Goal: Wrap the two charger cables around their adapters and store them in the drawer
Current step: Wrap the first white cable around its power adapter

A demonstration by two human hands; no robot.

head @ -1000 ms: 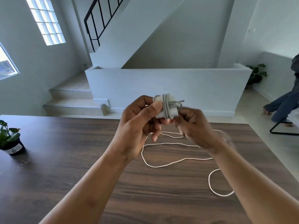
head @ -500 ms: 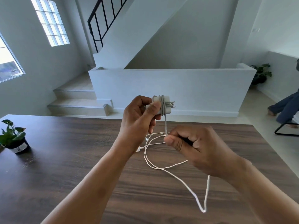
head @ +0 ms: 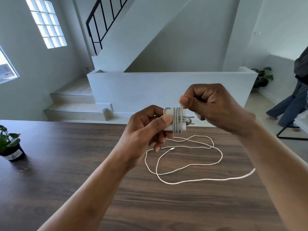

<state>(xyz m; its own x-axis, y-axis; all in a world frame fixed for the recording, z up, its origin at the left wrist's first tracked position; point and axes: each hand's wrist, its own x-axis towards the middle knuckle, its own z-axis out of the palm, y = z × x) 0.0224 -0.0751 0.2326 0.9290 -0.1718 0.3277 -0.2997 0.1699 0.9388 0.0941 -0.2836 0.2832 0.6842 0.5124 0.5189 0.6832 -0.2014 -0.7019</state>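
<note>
Your left hand (head: 146, 130) holds the white adapter (head: 175, 121) up in the air, above the far side of the brown table (head: 83, 164). Your thumb presses on the front of the adapter and your fingers curl around behind it. A few turns of the white cable (head: 191, 157) go around the middle of the adapter. Its two metal prongs (head: 191, 120) stick out to the right. Your right hand (head: 210, 104) is just above and to the right of the adapter, with its fingers curled in tight. The thumb and first finger pinch the cable right where it comes up off the top of the adapter. The rest of the cable lies in loose loops on the table below your hands, and its small plug end (head: 172, 148) rests on the wood near your left fingers. One part of the cable runs off to the right and looks blurry. A little plant in a dark pot (head: 11, 147) sits at the left edge of the table. Past the table there are stairs (head: 75, 104) with a black rail. A person's leg (head: 286, 105) shows at the far right.
</note>
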